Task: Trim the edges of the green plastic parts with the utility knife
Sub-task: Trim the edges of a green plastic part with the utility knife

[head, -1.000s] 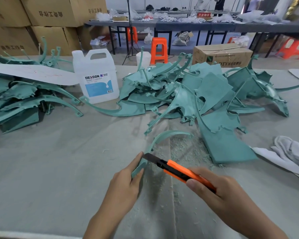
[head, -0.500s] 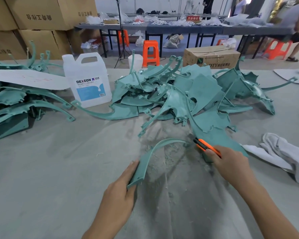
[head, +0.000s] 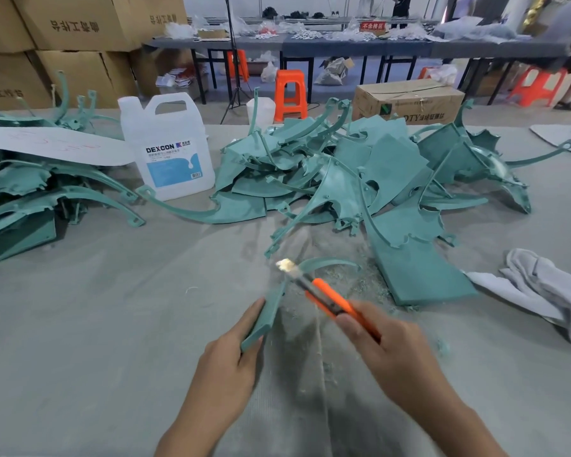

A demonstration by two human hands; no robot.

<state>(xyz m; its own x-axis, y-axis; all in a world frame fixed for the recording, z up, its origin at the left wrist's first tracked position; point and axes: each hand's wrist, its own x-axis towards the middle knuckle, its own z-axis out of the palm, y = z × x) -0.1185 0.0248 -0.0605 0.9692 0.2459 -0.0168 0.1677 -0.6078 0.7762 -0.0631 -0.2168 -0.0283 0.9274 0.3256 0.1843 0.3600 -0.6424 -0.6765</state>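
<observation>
Our left hand [head: 226, 367] grips the near end of a curved green part [head: 271, 308]. The part lies on the grey table [head: 112, 324]. Its long side runs away from us, then it bends off to the right. Our right hand [head: 389, 351] is wrapped tight around the orange utility knife [head: 330, 298]. The knife points up and to the left, so its blade crosses the part close to where the bend starts. A bright glare hides the blade tip, so it may be touching the edge, but we cannot be sure. The right hand is nearer the cut. The left hand sits below it, on the part's near end. More green parts sit in a pile [head: 343, 179] farther back.
</observation>
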